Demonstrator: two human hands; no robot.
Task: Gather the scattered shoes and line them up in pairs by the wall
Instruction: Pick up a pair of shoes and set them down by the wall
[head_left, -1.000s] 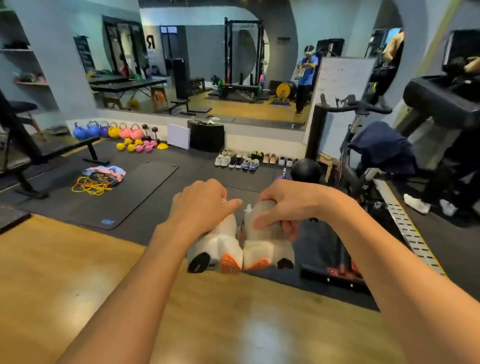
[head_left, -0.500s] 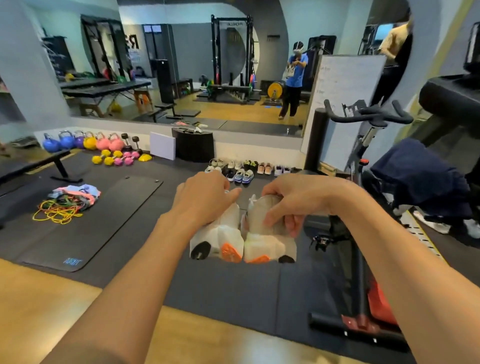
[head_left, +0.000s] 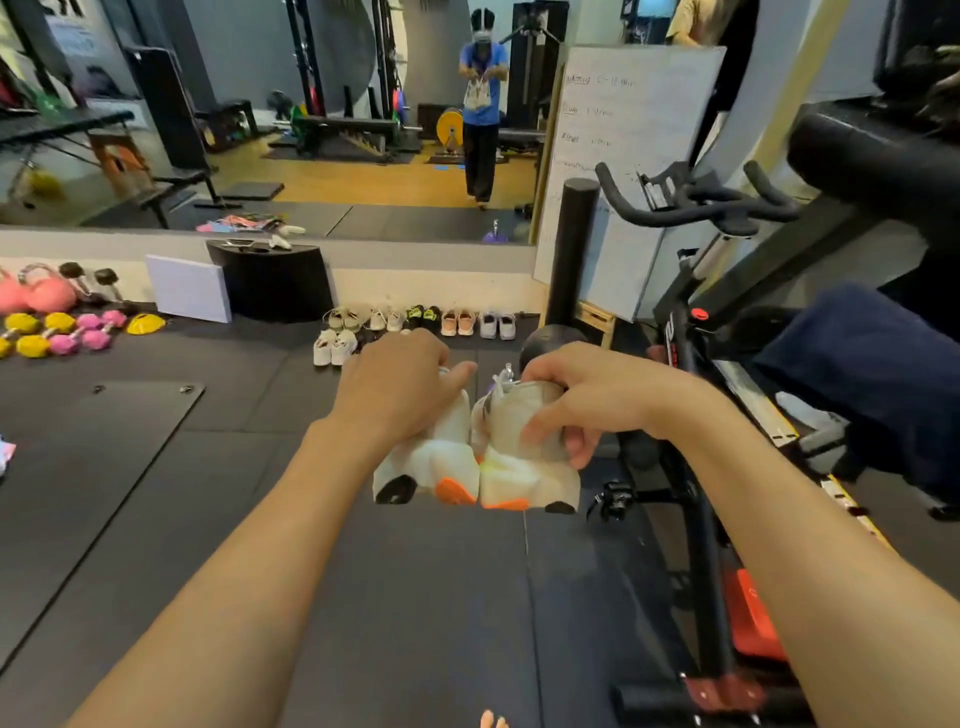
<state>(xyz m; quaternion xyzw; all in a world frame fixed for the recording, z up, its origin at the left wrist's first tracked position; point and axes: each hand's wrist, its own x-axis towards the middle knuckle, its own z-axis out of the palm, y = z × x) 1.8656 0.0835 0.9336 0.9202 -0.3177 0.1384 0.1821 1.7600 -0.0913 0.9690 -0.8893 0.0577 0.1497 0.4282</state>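
While each hand held one shoe from above, the two hung touching over the floor (head_left: 415, 597), likely so they could go down as a pair; the left hand (head_left: 400, 384) curled round the left shoe (head_left: 441, 462), the right hand (head_left: 582, 410) round the right shoe (head_left: 524, 478); both looked soft, white and chunky, with orange and black patches; other pairs (head_left: 457, 322) sat by the wall (head_left: 441, 283), well ahead.
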